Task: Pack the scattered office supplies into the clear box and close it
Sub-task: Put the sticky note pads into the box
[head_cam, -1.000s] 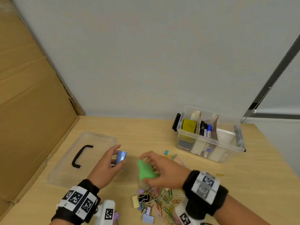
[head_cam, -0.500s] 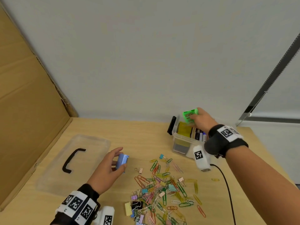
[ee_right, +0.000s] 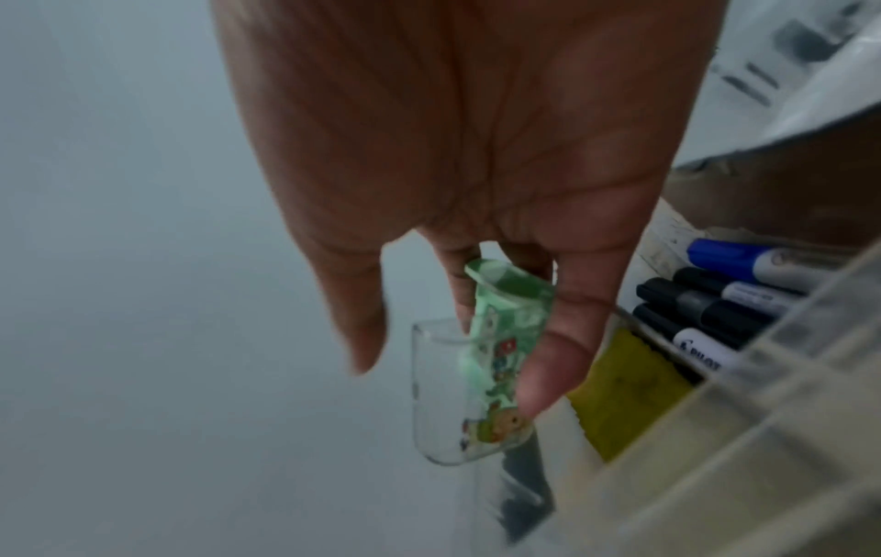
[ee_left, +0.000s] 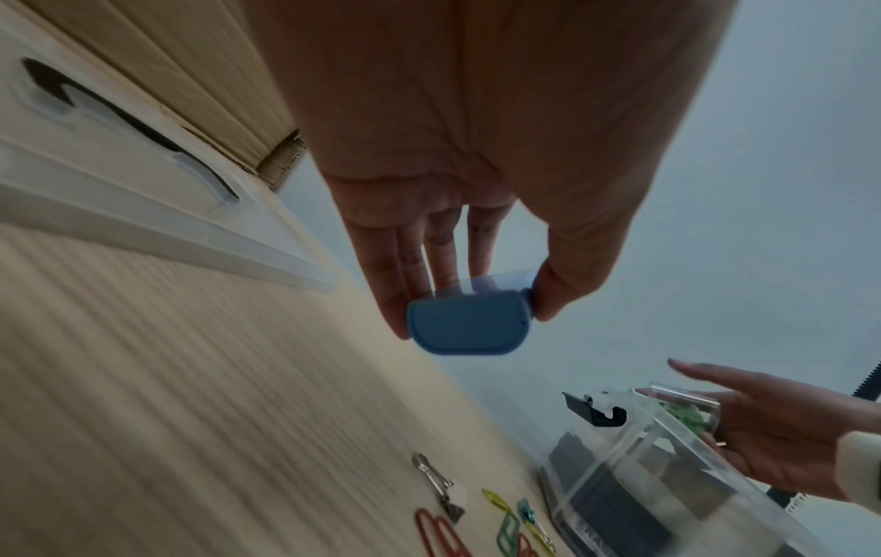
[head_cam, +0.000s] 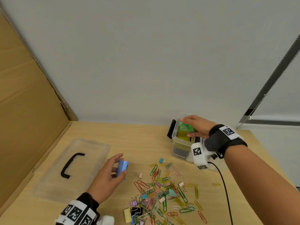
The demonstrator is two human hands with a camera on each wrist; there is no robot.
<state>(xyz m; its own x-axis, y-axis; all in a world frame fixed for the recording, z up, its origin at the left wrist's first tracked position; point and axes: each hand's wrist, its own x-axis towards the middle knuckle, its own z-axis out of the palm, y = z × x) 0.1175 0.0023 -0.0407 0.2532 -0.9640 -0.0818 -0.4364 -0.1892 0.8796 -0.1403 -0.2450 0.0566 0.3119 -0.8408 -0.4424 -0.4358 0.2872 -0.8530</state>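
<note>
- Head view: the right hand (head_cam: 197, 127) holds a green case (head_cam: 186, 127) over the left end of the clear box (head_cam: 181, 142), fingers curled round it. The left hand (head_cam: 110, 172) pinches a blue case (head_cam: 122, 168) above the table (head_cam: 142, 143), between the lid (head_cam: 71, 163) and the pile of clips (head_cam: 164, 192). Much is unpacked; the lid lies well apart from the box.
- Left wrist view: thumb and fingers grip the blue case (ee_left: 465, 326) by its sides, clear of the table. The box (ee_left: 667, 471) lies beyond, with the right hand (ee_left: 772, 433) at its rim.
- Right wrist view: the green case (ee_right: 500, 354) hangs between thumb and fingertips, a clear cover on its far side. Markers (ee_right: 715, 309) and a yellow pad (ee_right: 624, 388) sit just beside it in the box.
- The step, I judge, is to set the green case down. Best to lower it into the gap at the end wall, upright and narrow side first, so it does not ride on the pad. Release only once seated, or the lid may not shut.
</note>
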